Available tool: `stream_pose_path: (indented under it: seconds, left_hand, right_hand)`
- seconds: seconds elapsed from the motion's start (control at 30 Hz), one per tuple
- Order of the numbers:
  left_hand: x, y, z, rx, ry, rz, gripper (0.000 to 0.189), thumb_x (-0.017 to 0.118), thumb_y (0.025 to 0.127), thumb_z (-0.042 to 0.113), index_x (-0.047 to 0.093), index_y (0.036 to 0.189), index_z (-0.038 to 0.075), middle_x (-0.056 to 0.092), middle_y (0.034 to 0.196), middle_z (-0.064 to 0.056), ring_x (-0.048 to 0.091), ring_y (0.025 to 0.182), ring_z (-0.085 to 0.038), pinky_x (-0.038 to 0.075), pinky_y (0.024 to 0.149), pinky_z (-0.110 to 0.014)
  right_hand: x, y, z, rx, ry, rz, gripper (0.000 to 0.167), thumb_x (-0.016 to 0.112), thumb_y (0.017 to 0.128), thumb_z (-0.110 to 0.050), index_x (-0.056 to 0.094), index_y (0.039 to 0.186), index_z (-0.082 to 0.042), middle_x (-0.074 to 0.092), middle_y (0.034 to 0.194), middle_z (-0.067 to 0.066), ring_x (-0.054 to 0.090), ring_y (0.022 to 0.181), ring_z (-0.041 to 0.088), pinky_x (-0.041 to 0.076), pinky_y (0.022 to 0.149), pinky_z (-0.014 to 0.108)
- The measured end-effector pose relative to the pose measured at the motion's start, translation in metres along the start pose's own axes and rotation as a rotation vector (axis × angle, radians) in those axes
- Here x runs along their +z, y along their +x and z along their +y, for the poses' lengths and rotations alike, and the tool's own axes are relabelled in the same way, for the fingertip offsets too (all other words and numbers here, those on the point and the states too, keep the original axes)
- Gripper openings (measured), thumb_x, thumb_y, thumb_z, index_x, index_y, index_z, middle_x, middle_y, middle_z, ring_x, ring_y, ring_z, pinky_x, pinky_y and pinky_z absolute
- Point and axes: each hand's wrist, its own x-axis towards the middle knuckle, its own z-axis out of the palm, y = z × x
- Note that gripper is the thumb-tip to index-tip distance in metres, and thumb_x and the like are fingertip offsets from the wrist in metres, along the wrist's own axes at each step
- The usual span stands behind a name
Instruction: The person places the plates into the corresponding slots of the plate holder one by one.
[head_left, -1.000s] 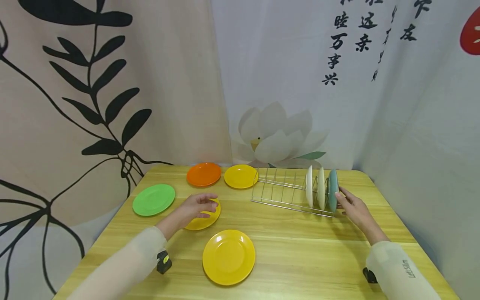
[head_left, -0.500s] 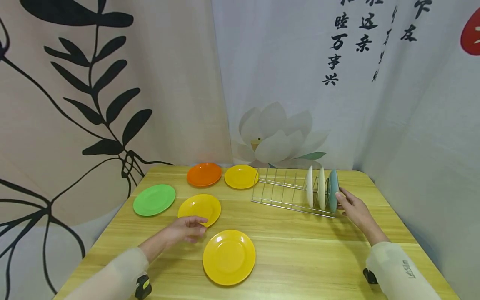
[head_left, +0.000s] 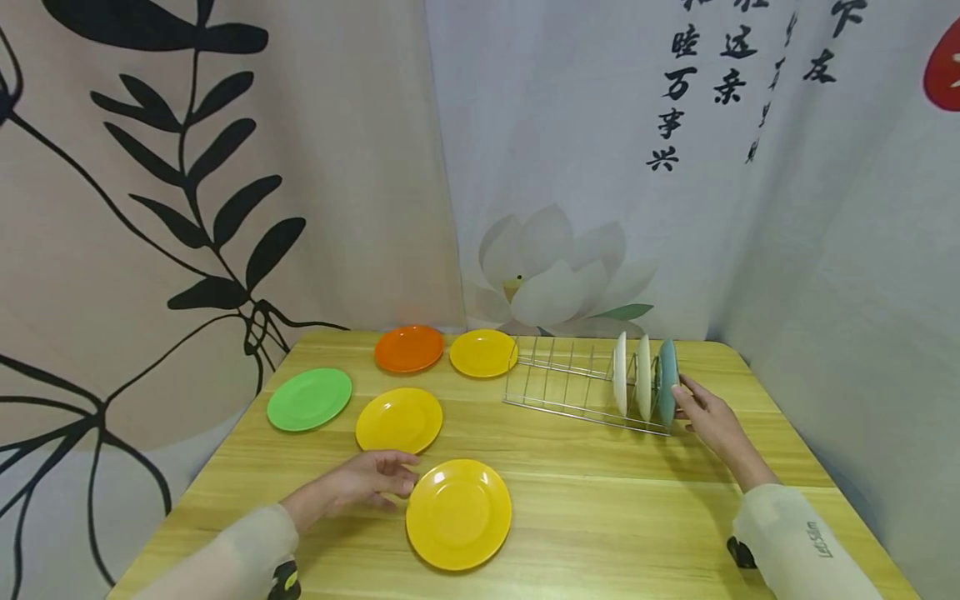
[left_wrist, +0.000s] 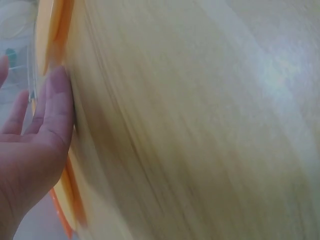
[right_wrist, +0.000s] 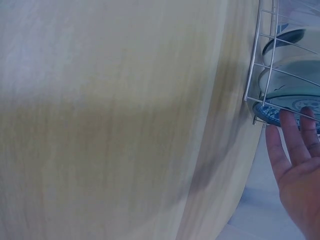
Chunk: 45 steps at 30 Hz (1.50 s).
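My left hand (head_left: 363, 483) is low over the table, its fingertips right at the left rim of the nearest yellow plate (head_left: 458, 515). Its fingers are loosely extended and hold nothing. Just behind it lies another yellow plate (head_left: 399, 421). On the right, my right hand (head_left: 708, 421) touches the outer face of a blue plate (head_left: 667, 379) with extended fingers. That plate stands upright at the right end of a wire dish rack (head_left: 585, 417). In the right wrist view, the fingertips meet the plate's blue patterned face (right_wrist: 272, 114).
Two pale plates, one white (head_left: 619, 375) and one cream (head_left: 643, 379), stand in the rack left of the blue one. A green plate (head_left: 309, 400), an orange plate (head_left: 408, 349) and a third yellow plate (head_left: 480, 353) lie farther back. Curtains (head_left: 360, 167) surround the wooden table (head_left: 600, 517).
My left hand has come back from above the middle yellow plate toward me, down to the left rim of the nearest one. The right hand stays at the blue plate.
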Motion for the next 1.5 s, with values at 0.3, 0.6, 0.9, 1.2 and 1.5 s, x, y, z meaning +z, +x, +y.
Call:
stream_pose_path:
  seconds: [0.3, 0.6, 0.9, 1.2, 1.5]
  left_hand:
    - [0.009, 0.004, -0.002, 0.0, -0.008, 0.018, 0.061, 0.07, 0.092, 0.007, 0.041, 0.145, -0.006, 0.058, 0.122, -0.016, 0.062, 0.099, -0.021, 0.058, 0.081, -0.043]
    - [0.018, 0.01, -0.004, 0.018, 0.057, 0.083, 0.061, 0.073, 0.085, -0.001, 0.048, 0.14, -0.006, 0.058, 0.105, -0.012, 0.059, 0.084, -0.019, 0.058, 0.07, -0.036]
    - [0.025, 0.013, 0.004, 0.006, 0.069, 0.099, 0.053, 0.067, 0.083, -0.007, 0.055, 0.134, -0.007, 0.056, 0.107, -0.012, 0.057, 0.091, -0.02, 0.058, 0.075, -0.036]
    - [0.026, 0.018, 0.013, 0.019, -0.072, 0.047, 0.061, 0.061, 0.088, -0.006, 0.04, 0.145, -0.008, 0.059, 0.13, -0.017, 0.065, 0.101, -0.022, 0.057, 0.081, -0.036]
    - [0.022, 0.026, 0.026, 0.11, -0.141, 0.043, 0.064, 0.057, 0.094, -0.002, 0.03, 0.151, -0.008, 0.055, 0.123, -0.015, 0.062, 0.097, -0.02, 0.056, 0.084, -0.036]
  right_hand:
    - [-0.001, 0.001, 0.001, 0.008, -0.004, 0.012, 0.078, 0.033, 0.104, -0.055, 0.014, 0.158, -0.001, 0.047, 0.137, 0.036, 0.056, 0.117, 0.046, 0.051, 0.092, 0.055]
    - [0.0, 0.0, -0.001, 0.008, -0.017, 0.008, 0.078, 0.032, 0.105, -0.055, 0.013, 0.157, 0.0, 0.046, 0.137, 0.037, 0.056, 0.117, 0.046, 0.052, 0.091, 0.054]
    - [0.0, 0.001, 0.0, 0.007, -0.005, 0.003, 0.078, 0.033, 0.104, -0.055, 0.013, 0.158, -0.001, 0.045, 0.139, 0.036, 0.056, 0.117, 0.046, 0.052, 0.091, 0.054]
    - [0.0, 0.001, 0.0, 0.007, -0.002, -0.006, 0.078, 0.032, 0.105, -0.054, 0.012, 0.158, 0.0, 0.043, 0.141, 0.037, 0.055, 0.118, 0.047, 0.051, 0.092, 0.055]
    - [0.0, -0.001, -0.002, 0.003, -0.001, -0.004, 0.077, 0.032, 0.105, -0.053, 0.012, 0.158, -0.001, 0.044, 0.139, 0.037, 0.055, 0.118, 0.047, 0.051, 0.093, 0.056]
